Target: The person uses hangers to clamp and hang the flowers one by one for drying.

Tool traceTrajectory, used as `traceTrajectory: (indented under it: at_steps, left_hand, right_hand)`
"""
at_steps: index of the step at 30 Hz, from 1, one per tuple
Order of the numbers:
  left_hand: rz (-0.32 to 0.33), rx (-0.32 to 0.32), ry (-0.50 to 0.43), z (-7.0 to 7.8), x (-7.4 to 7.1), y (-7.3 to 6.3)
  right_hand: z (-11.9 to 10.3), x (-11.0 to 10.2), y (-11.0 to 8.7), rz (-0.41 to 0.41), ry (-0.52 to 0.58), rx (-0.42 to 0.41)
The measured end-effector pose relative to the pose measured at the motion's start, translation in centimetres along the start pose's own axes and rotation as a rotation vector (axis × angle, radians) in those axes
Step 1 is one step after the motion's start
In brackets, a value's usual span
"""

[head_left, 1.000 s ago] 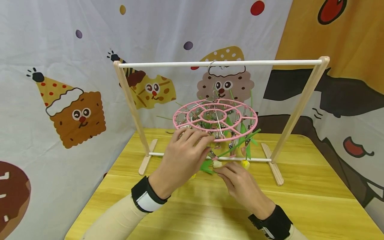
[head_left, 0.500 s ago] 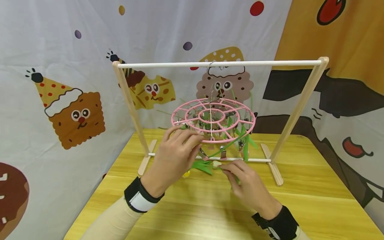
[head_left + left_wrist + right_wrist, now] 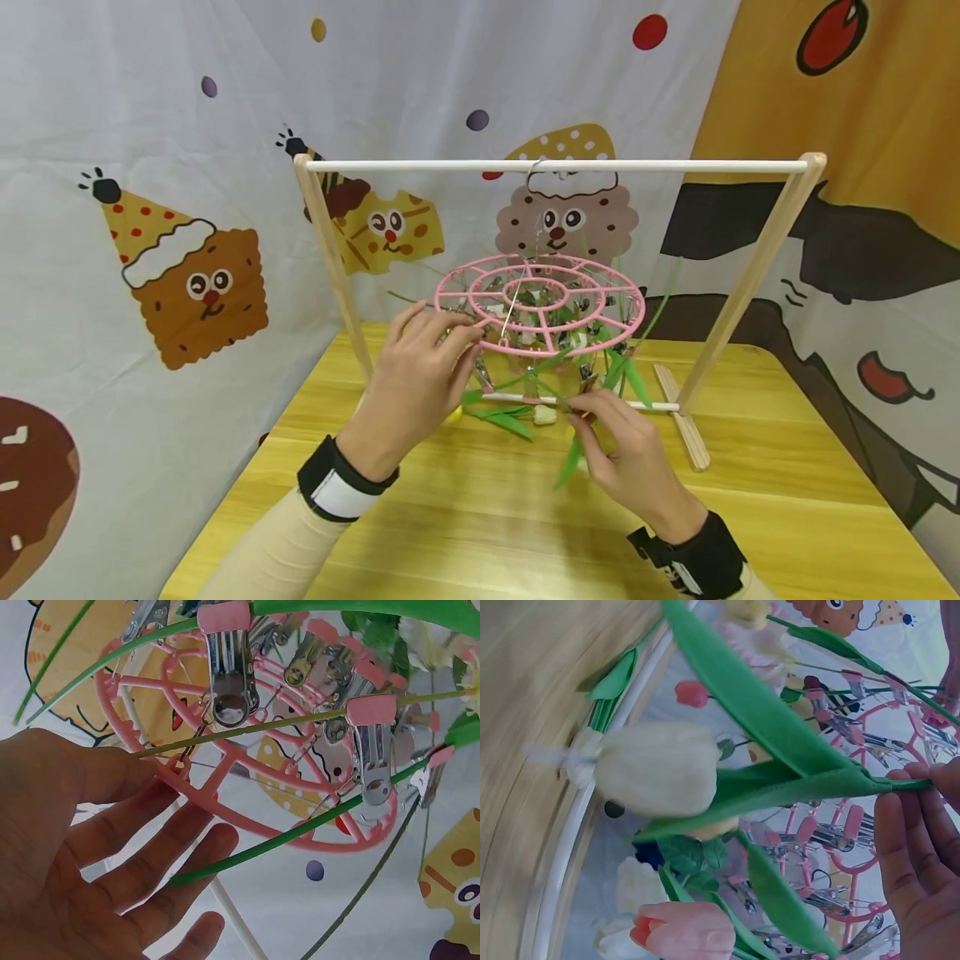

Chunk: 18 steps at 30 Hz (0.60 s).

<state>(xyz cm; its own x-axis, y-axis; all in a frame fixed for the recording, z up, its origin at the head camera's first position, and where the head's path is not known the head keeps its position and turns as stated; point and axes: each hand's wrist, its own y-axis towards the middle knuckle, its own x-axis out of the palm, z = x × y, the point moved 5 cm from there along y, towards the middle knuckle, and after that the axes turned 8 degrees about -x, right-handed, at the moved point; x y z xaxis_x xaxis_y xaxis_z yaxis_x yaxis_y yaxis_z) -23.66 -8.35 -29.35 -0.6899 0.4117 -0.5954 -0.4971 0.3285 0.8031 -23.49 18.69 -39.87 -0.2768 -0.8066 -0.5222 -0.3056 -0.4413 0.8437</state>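
Note:
My left hand (image 3: pixel 408 383) pinches the near left rim of a pink round clip hanger (image 3: pixel 551 352); in the left wrist view, thumb and index finger meet at the rim while the other fingers are spread. Metal clips with pink tips (image 3: pixel 373 750) hang from it, holding artificial flowers by their stems. My right hand (image 3: pixel 630 458), lower right under the rim, pinches a green artificial flower stem (image 3: pixel 911 784) with long leaves (image 3: pixel 769 735). A white tulip (image 3: pixel 660 769) overlaps those leaves in the right wrist view. A pink tulip (image 3: pixel 686 930) hangs below it there.
The hanger hangs by a hook from the white top bar (image 3: pixel 420 166) of a wooden stand (image 3: pixel 761 267). Its lower bar (image 3: pixel 652 407) runs close above the wooden table (image 3: pixel 510 533). A printed cloth (image 3: pixel 247 100) stands behind.
The hanger has turned, its near side shifting left, with my left hand moving left along with it. My right hand stays low at the right, and a long leaf now hangs below its fingers.

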Motion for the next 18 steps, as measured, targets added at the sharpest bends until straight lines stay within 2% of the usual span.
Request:
traceTrajectory:
  at_steps: [5, 8, 13, 18]
  left_hand:
    - [0.017, -0.025, -0.024, -0.4, -0.3, -0.4]
    - [0.050, -0.039, -0.054, -0.5, -0.7, -0.9]
    - [0.139, -0.059, -0.096, -0.5, -1.2, -2.3]
    - [0.198, -0.054, -0.144, 0.1, -0.9, -4.0]
  right_hand:
    - [-0.1, -0.3, 0.4, 0.073, -0.007, -0.025]
    - [-0.1, -0.4, 0.6, 0.111, 0.012, -0.018]
    - [-0.2, -0.6, 1.1, 0.154, 0.051, -0.003]
    - [-0.4, -0.5, 1.3, 0.146, 0.057, 0.030]
